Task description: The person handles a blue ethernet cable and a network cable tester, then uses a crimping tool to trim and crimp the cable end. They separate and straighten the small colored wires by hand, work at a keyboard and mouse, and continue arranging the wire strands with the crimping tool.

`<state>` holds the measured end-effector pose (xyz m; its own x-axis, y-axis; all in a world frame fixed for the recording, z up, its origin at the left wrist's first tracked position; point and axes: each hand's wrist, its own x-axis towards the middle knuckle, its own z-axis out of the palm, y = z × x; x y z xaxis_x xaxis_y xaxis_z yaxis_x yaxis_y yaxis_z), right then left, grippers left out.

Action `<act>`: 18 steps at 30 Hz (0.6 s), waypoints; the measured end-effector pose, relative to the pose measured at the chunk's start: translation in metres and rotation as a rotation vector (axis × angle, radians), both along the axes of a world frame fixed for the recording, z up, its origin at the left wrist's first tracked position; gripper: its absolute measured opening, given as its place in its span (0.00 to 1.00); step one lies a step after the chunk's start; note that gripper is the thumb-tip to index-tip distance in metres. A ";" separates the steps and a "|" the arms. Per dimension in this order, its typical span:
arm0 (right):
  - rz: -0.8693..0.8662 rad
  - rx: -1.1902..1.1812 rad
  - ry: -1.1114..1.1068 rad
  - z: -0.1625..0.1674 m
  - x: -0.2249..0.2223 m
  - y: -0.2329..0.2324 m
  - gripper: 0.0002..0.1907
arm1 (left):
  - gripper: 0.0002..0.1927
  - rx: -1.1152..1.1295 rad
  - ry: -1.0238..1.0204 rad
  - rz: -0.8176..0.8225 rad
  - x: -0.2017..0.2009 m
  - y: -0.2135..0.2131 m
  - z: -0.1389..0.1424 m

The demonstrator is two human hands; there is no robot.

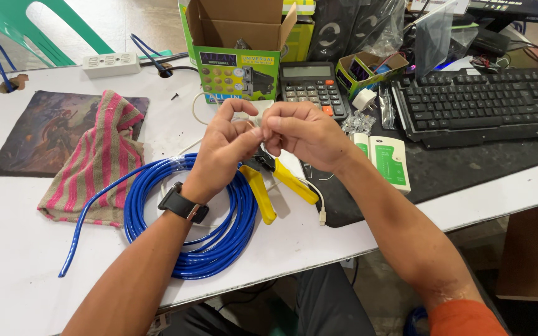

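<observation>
Both hands pinching a small item above a coiled blue cable

Left hand (pixel 225 146) and right hand (pixel 303 134) meet fingertip to fingertip, fingers (pixel 253 132) clenched on something too small to identify, held up for close work; blue cable coil (pixel 219 230) just below the fingers on the white worktop (pixel 7 249); yellow-handled crimping tool (pixel 269 186) directly beneath, within reach; striped cloth (pixel 98 158) well off to the left-hand side

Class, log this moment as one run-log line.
left hand: pinching something small, unclear | right hand: fingertips meeting left | below: coiled blue round cable, yellow-handled crimping pliers | surface: white table
</observation>
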<state>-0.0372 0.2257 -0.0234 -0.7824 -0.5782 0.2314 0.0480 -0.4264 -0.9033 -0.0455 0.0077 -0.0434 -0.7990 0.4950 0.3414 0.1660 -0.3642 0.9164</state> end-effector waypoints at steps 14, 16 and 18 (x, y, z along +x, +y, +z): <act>-0.130 0.236 0.082 0.019 0.009 -0.007 0.08 | 0.15 0.042 -0.054 0.116 -0.005 -0.001 0.002; -0.165 0.254 0.069 0.016 0.005 -0.007 0.06 | 0.16 -0.002 -0.066 0.084 -0.004 -0.005 0.005; -0.206 0.269 0.052 0.012 0.002 -0.006 0.05 | 0.16 -0.025 -0.061 0.048 -0.003 -0.006 0.006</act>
<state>-0.0349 0.2196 -0.0110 -0.8802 -0.4549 0.1350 -0.0636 -0.1687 -0.9836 -0.0489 0.0012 -0.0378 -0.8410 0.4636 0.2790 0.1259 -0.3337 0.9342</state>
